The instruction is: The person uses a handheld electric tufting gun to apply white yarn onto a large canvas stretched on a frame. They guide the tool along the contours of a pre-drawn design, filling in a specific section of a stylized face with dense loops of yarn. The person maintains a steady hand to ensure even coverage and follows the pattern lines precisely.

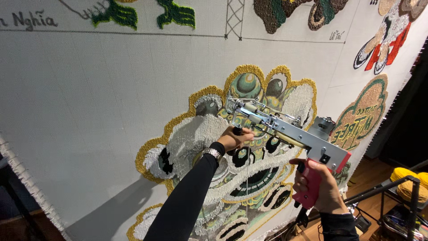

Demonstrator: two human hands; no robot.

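bright, even | arm shadow lower left | sharp | edges bowed

green tufts: sitting at the cloth's top left edge, beside a second green patch
red-and-white figure: showing at the top right, partly cut off by the frame
oval green badge: hanging right of the big motif, edged in gold
yellow yarn cones: standing low at the far right
black metal stand: slanting across in front of the cones
wooden floor: showing beneath the frame's right side
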